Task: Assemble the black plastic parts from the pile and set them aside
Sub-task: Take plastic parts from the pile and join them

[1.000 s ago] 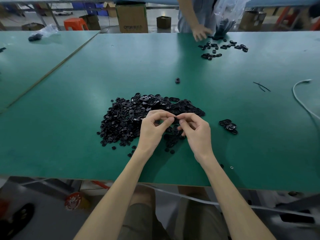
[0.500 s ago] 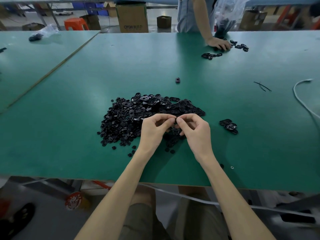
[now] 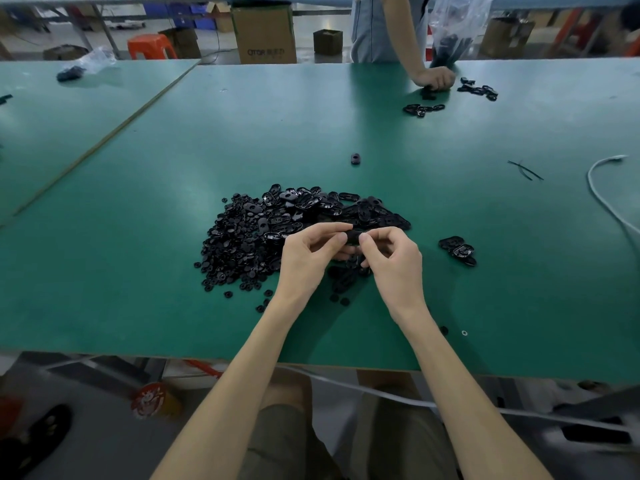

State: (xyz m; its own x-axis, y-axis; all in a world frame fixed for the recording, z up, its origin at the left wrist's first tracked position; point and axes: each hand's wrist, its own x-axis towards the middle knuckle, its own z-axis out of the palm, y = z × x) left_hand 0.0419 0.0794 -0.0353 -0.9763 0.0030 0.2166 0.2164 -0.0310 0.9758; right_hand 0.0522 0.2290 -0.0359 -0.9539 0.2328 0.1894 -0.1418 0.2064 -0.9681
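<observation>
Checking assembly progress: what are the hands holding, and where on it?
Left hand and right hand pinch a black plastic part by its opposite ends.

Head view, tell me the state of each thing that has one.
Left hand, pinching the part.
Right hand, pinching the part.
Part, held between both hands above the pile.
Pile, loose heap on the table.
Cluster, set apart, right of pile.
Stray part, alone beyond the pile.

A brown cardboard box (image 3: 264, 32) is showing dark print low on its front, reading roughly "QTOR". The characters following it are coming out too blurred to read.
</observation>
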